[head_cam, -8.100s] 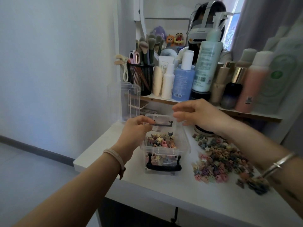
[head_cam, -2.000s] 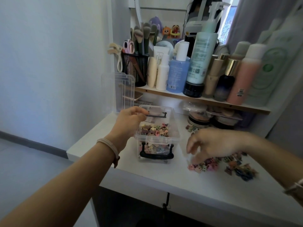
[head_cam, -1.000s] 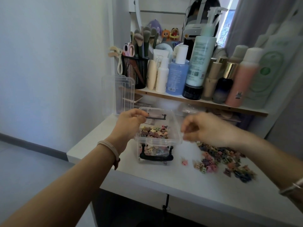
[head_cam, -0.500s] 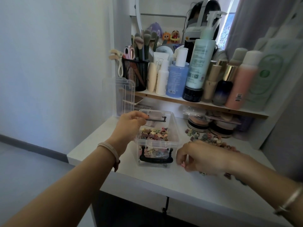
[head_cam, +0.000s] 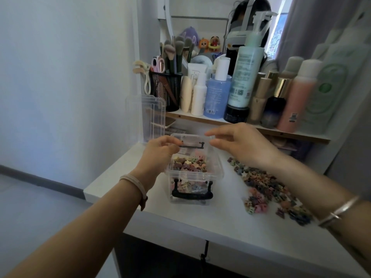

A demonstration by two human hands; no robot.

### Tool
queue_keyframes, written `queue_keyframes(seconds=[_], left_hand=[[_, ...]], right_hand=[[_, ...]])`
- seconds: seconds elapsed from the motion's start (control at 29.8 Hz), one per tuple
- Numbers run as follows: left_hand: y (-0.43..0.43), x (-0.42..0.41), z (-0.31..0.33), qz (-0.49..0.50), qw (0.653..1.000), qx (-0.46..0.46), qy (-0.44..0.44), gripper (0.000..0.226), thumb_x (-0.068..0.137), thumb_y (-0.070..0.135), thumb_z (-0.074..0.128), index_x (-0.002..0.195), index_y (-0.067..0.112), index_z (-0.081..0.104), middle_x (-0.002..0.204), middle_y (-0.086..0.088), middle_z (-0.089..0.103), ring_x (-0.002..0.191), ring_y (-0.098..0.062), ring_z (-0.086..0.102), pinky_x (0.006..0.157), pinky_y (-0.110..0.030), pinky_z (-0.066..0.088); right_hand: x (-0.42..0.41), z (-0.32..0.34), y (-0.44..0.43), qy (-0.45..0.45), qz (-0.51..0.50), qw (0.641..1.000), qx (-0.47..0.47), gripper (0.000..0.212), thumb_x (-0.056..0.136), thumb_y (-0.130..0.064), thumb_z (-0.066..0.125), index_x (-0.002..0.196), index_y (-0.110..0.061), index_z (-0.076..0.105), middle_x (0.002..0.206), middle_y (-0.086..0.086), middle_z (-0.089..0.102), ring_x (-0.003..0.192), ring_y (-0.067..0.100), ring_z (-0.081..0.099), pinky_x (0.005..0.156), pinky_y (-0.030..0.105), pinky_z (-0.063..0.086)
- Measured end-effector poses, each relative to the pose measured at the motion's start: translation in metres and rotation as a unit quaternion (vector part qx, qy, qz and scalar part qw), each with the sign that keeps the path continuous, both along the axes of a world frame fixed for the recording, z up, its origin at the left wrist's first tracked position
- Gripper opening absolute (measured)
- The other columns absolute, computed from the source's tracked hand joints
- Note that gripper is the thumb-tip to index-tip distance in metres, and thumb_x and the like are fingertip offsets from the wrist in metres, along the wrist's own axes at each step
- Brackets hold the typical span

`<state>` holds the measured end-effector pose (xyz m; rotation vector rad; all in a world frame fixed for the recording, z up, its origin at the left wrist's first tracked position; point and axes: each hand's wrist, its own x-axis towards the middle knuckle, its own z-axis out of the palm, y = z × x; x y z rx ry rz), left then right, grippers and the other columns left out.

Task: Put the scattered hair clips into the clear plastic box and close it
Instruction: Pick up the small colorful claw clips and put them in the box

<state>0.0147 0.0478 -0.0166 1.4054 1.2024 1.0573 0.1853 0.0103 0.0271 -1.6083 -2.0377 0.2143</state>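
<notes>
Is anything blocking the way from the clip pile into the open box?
Nothing visible. The box is open-topped, its lid propped behind-left; the clips lie on bare tabletop at its right.

No legible text (labels blurred)

Both forearms are bare — a beige elastic hair tie (head_cam: 134,182) circles the left wrist, a thin silver metal bangle (head_cam: 339,211) the right.

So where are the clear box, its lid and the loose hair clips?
Clear box (head_cam: 217,173), head view, right wall.
Lid (head_cam: 154,117), head view, middle of the upright panel.
Hair clips (head_cam: 267,185), head view, middle of the pile.
</notes>
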Motion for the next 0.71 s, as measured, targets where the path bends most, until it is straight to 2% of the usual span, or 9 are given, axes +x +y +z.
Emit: queue_keyframes(seconds=[0.07, 0.13, 0.24, 0.3, 0.4, 0.54, 0.6, 0.71], left_hand=[[0.001, 0.000, -0.001, 0.004, 1.000, 0.004, 0.005, 0.025, 0.091, 0.005, 0.048, 0.072, 0.019, 0.056, 0.079, 0.004, 0.055, 0.057, -0.009, 0.045, 0.045, -0.017, 0.038], [0.002, 0.000, -0.002, 0.009, 1.000, 0.011, 0.005, 0.026, 0.091, 0.004, 0.049, 0.071, 0.019, 0.057, 0.078, 0.004, 0.054, 0.058, -0.010, 0.044, 0.050, -0.020, 0.037], [0.002, 0.000, -0.003, 0.012, 1.000, 0.016, 0.007, 0.026, 0.090, 0.004, 0.050, 0.070, 0.020, 0.058, 0.077, 0.003, 0.054, 0.056, -0.011, 0.042, 0.053, -0.022, 0.038], [0.002, 0.000, -0.004, 0.012, 1.000, 0.015, 0.007, 0.026, 0.090, 0.004, 0.050, 0.070, 0.020, 0.058, 0.077, 0.003, 0.055, 0.056, -0.012, 0.042, 0.054, -0.022, 0.038], [0.003, 0.000, -0.004, 0.012, 1.000, 0.015, 0.007, 0.027, 0.090, 0.004, 0.050, 0.070, 0.020, 0.058, 0.077, 0.002, 0.055, 0.056, -0.012, 0.042, 0.054, -0.022, 0.038], [0.003, 0.000, -0.004, 0.012, 1.000, 0.010, 0.003, 0.027, 0.090, 0.003, 0.049, 0.070, 0.019, 0.058, 0.075, 0.002, 0.054, 0.055, -0.012, 0.042, 0.051, -0.022, 0.037], [0.002, 0.000, -0.004, 0.011, 1.000, 0.009, 0.004, 0.027, 0.091, 0.004, 0.049, 0.071, 0.019, 0.058, 0.076, 0.002, 0.054, 0.056, -0.012, 0.042, 0.051, -0.022, 0.037], [0.002, 0.000, -0.004, 0.010, 1.000, 0.009, 0.005, 0.027, 0.091, 0.004, 0.049, 0.071, 0.019, 0.058, 0.077, 0.002, 0.054, 0.057, -0.012, 0.043, 0.051, -0.022, 0.037]], right_hand=[[0.009, 0.002, -0.002, -0.035, -0.010, 0.999, -0.014, 0.028, 0.088, -0.024, 0.059, 0.116, -0.021, 0.064, 0.109, -0.008, 0.062, 0.098, 0.005, 0.057, 0.088, 0.020, 0.042], [0.022, 0.001, -0.007, -0.098, -0.005, 0.989, -0.107, 0.025, 0.084, -0.023, 0.064, 0.109, -0.021, 0.065, 0.107, -0.005, 0.065, 0.093, 0.007, 0.058, 0.083, 0.019, 0.043], [0.035, -0.011, -0.018, -0.207, 0.025, 0.929, -0.306, 0.033, 0.076, -0.030, 0.072, 0.105, -0.028, 0.057, 0.099, -0.008, 0.061, 0.089, 0.010, 0.059, 0.078, 0.021, 0.045], [0.038, -0.022, -0.024, -0.225, 0.033, 0.908, -0.352, 0.036, 0.073, -0.029, 0.075, 0.101, -0.027, 0.053, 0.092, -0.009, 0.057, 0.084, 0.013, 0.059, 0.072, 0.023, 0.046], [0.038, -0.036, -0.026, -0.231, 0.039, 0.912, -0.337, 0.025, 0.075, -0.018, 0.072, 0.093, -0.023, 0.055, 0.087, -0.007, 0.060, 0.084, 0.015, 0.060, 0.072, 0.026, 0.049], [0.036, -0.042, -0.023, -0.244, 0.056, 0.926, -0.283, 0.011, 0.078, -0.014, 0.066, 0.087, -0.021, 0.064, 0.087, -0.001, 0.068, 0.076, 0.009, 0.057, 0.069, 0.018, 0.046], [0.036, -0.043, -0.022, -0.240, 0.059, 0.932, -0.264, 0.012, 0.079, -0.014, 0.064, 0.090, -0.017, 0.067, 0.084, -0.003, 0.066, 0.076, 0.008, 0.057, 0.067, 0.015, 0.044], [0.035, -0.044, -0.022, -0.237, 0.052, 0.938, -0.247, 0.015, 0.077, -0.010, 0.061, 0.090, -0.013, 0.067, 0.080, -0.006, 0.062, 0.076, 0.009, 0.057, 0.069, 0.020, 0.047]])
